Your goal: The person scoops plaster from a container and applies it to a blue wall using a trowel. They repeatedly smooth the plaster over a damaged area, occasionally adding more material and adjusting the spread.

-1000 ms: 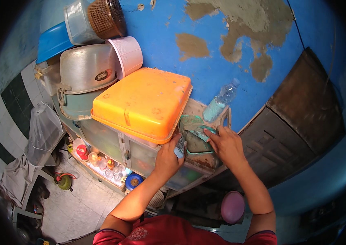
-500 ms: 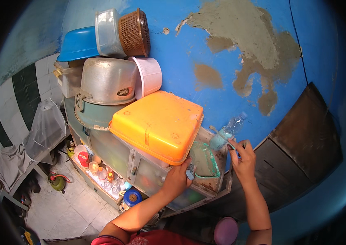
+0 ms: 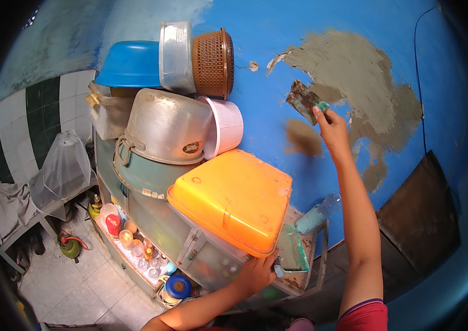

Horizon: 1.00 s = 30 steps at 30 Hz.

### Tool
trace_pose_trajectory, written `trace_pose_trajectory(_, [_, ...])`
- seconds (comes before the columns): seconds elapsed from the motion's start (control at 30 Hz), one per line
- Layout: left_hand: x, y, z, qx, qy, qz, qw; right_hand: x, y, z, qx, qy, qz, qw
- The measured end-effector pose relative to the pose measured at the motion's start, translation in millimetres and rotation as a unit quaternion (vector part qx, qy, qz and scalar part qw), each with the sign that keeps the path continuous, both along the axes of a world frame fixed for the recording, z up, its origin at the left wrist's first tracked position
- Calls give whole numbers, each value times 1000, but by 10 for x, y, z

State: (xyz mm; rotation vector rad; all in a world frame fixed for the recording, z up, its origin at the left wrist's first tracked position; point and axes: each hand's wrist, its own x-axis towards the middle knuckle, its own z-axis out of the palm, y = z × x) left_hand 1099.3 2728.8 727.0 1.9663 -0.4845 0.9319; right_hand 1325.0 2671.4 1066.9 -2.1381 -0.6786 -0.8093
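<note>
My right hand [image 3: 330,127] is raised before the blue wall [image 3: 256,121], closed on a flat, dark scraper [image 3: 303,99] with a green part, beside patches of grey plaster [image 3: 355,71]. My left hand [image 3: 258,270] is closed at the near corner of an upturned orange plastic tub [image 3: 231,196], around a small grey-blue item [image 3: 278,269] that I cannot make out. Beside it is a green-rimmed tray [image 3: 294,248] with greyish material. A clear plastic bottle [image 3: 319,214] with pale blue contents leans near the wall.
Stacked basins [image 3: 129,63], metal pots [image 3: 165,124] and a pink bucket [image 3: 223,127] crowd the cabinet [image 3: 212,265]. Glassware [image 3: 137,248] stands on a low shelf. A green gas cylinder [image 3: 70,249] is on the tiled floor, left. Dark panels [image 3: 421,204] stand at right.
My right hand has risen from the tray to the wall, the scraper now clearly in it. My left hand remains by the orange tub. The view has shifted higher up the wall.
</note>
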Motion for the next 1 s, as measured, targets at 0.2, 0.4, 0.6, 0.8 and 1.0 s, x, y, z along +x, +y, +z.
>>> trace_pose_trajectory(0.2, [24, 3, -65, 35, -8, -10, 999, 686, 634, 337, 34, 90, 70, 993])
trace_pose_trajectory(0.4, [34, 40, -22, 44, -76, 4, 996, 1014, 860, 535, 80, 130, 64, 986])
trace_pose_trajectory(0.6, [72, 13, -68, 56, -95, 42, 993, 1283, 957, 672, 62, 122, 7, 991])
trace_pose_trajectory(0.8, [68, 0, -39, 42, -103, 50, 993, 1455, 878, 670, -23, 2, -129, 991])
trace_pose_trajectory(1.0, [65, -2, -26, 35, -106, 59, 992, 1322, 685, 585, -5, 10, -45, 999])
